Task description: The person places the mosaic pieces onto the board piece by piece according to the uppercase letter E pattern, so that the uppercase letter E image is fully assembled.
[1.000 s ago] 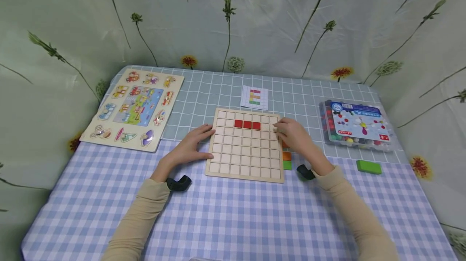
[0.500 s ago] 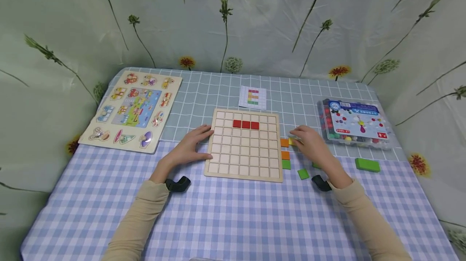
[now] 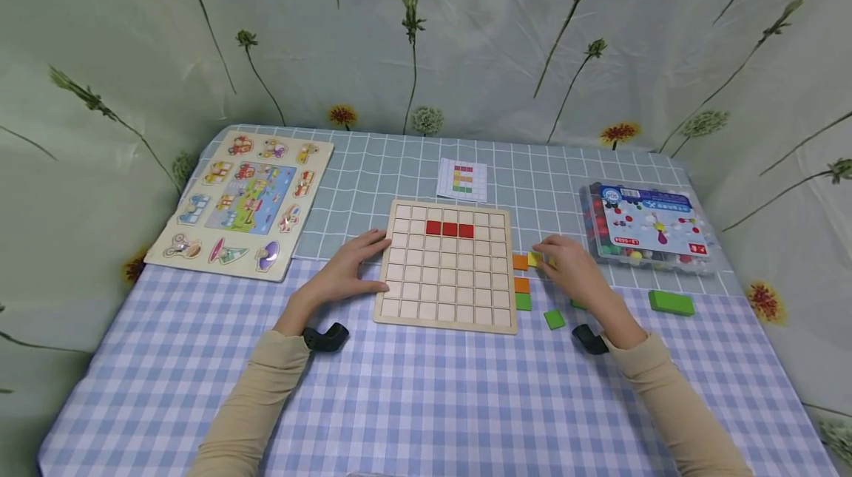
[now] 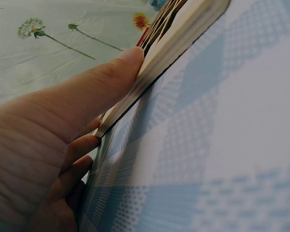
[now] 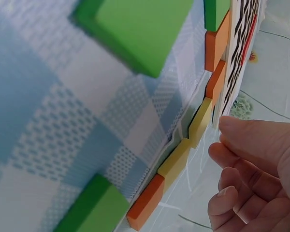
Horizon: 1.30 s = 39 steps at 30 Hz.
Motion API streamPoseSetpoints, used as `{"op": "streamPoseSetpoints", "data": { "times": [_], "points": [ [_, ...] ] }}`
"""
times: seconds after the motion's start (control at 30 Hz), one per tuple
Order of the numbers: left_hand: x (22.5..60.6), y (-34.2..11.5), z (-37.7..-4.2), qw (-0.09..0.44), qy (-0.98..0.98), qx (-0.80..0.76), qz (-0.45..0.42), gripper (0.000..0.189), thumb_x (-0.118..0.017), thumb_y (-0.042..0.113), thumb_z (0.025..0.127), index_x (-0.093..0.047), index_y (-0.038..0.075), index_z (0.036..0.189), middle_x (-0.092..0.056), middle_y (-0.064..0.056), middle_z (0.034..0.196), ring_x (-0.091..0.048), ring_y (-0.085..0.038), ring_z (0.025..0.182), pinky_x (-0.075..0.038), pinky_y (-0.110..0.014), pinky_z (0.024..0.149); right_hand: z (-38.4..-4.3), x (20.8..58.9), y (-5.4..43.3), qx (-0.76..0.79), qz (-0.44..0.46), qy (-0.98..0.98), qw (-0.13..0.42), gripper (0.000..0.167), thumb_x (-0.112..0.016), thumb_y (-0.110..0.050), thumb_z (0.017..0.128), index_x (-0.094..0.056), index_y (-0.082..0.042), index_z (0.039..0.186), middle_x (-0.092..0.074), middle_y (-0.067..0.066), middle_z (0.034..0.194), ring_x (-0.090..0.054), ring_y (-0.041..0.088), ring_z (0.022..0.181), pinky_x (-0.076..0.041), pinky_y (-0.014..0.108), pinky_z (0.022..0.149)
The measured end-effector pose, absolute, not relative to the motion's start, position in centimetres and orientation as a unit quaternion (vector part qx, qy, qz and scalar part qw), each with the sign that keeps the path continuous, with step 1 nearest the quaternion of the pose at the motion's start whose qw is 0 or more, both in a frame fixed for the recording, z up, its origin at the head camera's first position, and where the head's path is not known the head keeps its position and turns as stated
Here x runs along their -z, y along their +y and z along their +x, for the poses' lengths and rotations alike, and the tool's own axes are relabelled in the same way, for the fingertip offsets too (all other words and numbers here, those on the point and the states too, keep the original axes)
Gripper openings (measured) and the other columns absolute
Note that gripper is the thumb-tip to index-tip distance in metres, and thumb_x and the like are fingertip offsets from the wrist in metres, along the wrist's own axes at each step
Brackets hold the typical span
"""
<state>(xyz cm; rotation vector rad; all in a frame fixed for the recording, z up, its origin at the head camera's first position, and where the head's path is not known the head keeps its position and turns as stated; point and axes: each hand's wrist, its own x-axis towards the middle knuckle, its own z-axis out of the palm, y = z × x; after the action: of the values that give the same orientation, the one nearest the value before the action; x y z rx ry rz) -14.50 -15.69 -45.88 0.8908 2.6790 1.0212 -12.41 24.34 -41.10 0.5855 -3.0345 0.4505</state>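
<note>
A wooden grid board (image 3: pixel 439 292) lies mid-table with three red square tiles (image 3: pixel 450 229) in a row near its top. My left hand (image 3: pixel 349 270) rests against the board's left side, thumb (image 4: pixel 130 58) on the edge and fingers fairly straight. To the right of the board, my right hand (image 3: pixel 569 266) hovers at a yellow tile (image 3: pixel 534 259), its fingers loosely bent. In the right wrist view, thumb and forefinger hold nothing, and two yellow tiles (image 5: pixel 200 123) lie close by. Orange tiles (image 3: pixel 522 285) and green tiles (image 3: pixel 555 319) lie along that side, some partly hidden by the hand.
Behind the board is a small pattern card (image 3: pixel 462 180) with coloured squares. A wooden picture puzzle (image 3: pixel 309 200) lies at the back left. At right are a clear plastic box (image 3: pixel 655 222) of coloured pieces and a green block (image 3: pixel 672 303).
My right hand has left the board's right edge and moved right to the yellow tile, uncovering several tiles. Over the last half second it barely moves. The left hand stays put.
</note>
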Motion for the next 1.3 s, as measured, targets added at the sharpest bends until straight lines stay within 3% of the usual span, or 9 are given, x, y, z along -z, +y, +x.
{"op": "streamPoseSetpoints", "data": {
  "times": [0.47,0.83,1.3],
  "points": [
    [45.6,-15.7,-14.4,0.062,0.888,-0.339,0.303,0.081,-0.079,0.03,0.074,-0.042,0.001,0.14,-0.035,-0.021,0.149,-0.026,-0.04,0.141,-0.025,-0.058,0.112,-12.9,41.8,24.4,-0.146,0.177,-0.973,-0.02,0.025,-0.068,-0.005,0.082,-0.069,0.005,0.105,-0.067,0.018,0.097,-0.062,0.028,0.087,-0.053,0.044,0.079],
    [45.6,-15.7,-14.2,0.069,0.887,-0.346,0.298,0.081,-0.079,0.03,0.074,-0.042,0.003,0.141,-0.034,-0.019,0.15,-0.025,-0.039,0.142,-0.025,-0.058,0.112,-13.0,41.2,23.7,-0.128,0.202,-0.971,0.0,0.022,-0.069,-0.008,0.082,-0.07,0.002,0.102,-0.067,0.016,0.096,-0.063,0.029,0.085,-0.053,0.043,0.075],
    [45.7,-15.7,-14.4,0.068,0.888,-0.341,0.302,0.081,-0.078,0.031,0.074,-0.041,0.003,0.141,-0.034,-0.019,0.15,-0.025,-0.039,0.142,-0.025,-0.057,0.113,-14.5,40.2,18.2,-0.142,0.261,-0.954,0.035,0.024,-0.072,-0.011,0.081,-0.071,0.0,0.103,-0.067,0.015,0.1,-0.063,0.026,0.089,-0.055,0.037,0.072]
  ]
}}
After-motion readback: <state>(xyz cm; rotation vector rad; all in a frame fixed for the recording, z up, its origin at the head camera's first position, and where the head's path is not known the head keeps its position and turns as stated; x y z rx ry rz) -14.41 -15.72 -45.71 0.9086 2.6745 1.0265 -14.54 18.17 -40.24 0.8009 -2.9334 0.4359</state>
